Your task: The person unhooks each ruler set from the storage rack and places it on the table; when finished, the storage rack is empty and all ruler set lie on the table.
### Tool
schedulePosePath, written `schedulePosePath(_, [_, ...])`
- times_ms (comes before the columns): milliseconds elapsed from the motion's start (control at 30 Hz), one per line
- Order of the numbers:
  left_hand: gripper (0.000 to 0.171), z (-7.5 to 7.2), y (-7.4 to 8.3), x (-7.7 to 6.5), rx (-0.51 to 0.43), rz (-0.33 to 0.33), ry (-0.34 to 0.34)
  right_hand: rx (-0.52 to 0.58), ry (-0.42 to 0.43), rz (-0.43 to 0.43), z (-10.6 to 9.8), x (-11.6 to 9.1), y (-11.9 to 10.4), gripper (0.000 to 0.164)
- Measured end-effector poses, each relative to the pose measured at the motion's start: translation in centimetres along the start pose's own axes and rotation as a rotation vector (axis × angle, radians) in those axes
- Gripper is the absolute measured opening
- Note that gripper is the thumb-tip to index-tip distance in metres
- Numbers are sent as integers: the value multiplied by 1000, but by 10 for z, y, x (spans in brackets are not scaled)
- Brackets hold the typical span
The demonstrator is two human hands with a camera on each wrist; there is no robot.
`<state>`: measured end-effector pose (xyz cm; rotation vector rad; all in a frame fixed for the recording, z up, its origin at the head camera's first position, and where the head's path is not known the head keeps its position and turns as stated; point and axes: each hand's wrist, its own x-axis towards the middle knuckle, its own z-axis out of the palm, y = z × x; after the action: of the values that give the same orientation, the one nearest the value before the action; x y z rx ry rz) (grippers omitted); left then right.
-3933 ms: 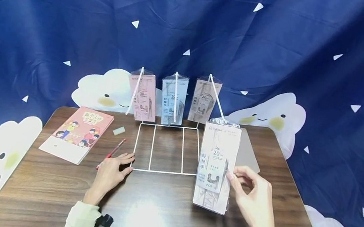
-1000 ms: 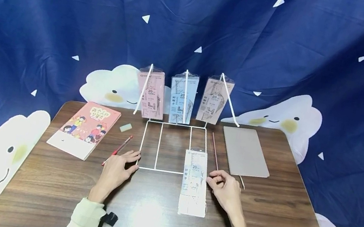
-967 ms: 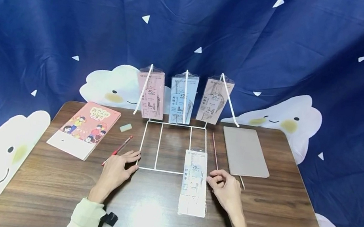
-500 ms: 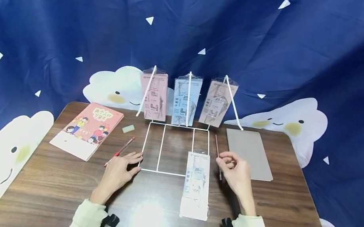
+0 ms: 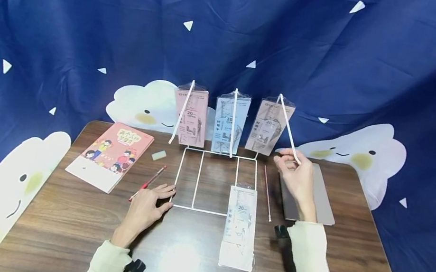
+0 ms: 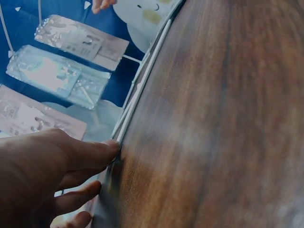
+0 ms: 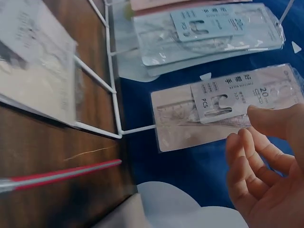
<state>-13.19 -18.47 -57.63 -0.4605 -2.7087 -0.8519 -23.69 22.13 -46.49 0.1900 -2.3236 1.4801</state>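
Note:
A white wire display rack (image 5: 211,212) stands on the table, its base flat and its three prongs raised at the back. From these hang packaged ruler sets: a pink pack (image 5: 194,122), a blue pack (image 5: 223,132) and a beige pack (image 5: 262,138). My left hand (image 5: 145,208) holds the front left corner of the base, thumb against the wire in the left wrist view. My right hand (image 5: 295,175) is raised by the tip of the right prong, which overlaps it in the head view; its fingers are loosely bent around nothing. A white pack (image 5: 239,236) lies over the base's front right corner.
A pink picture-covered book (image 5: 111,154), an eraser (image 5: 159,155) and a red pen (image 5: 152,178) lie left of the rack. On the right are a thin red stick-like pen (image 5: 267,192) and a grey notebook (image 5: 322,197), partly behind my right arm. A blue cloth hangs behind.
The white pack was held up by my right hand, then laid down and let go. My right hand has since moved up and away to the right prong's tip. The left hand stays.

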Motion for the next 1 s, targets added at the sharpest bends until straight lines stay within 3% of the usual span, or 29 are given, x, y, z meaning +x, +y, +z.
schedulePosePath(167, [38, 0, 0, 0, 3, 11, 12, -24, 30, 36, 4, 26, 12, 34])
schedulePosePath(367, [38, 0, 1, -1, -6, 12, 10, 104, 1, 36, 12, 45, 7, 36])
schedulePosePath(533, [39, -1, 2, -1, -16, -1, -9, 115, -19, 30, 14, 49, -10, 31])
schedulePosePath(733, [40, -1, 2, -1, -18, 4, -3, 114, -11, 12, 16, 53, -9, 26])
schedulePosePath(1000, [40, -1, 1, -1, -14, -3, -6, 174, 2, 46, 10, 44, -18, 21])
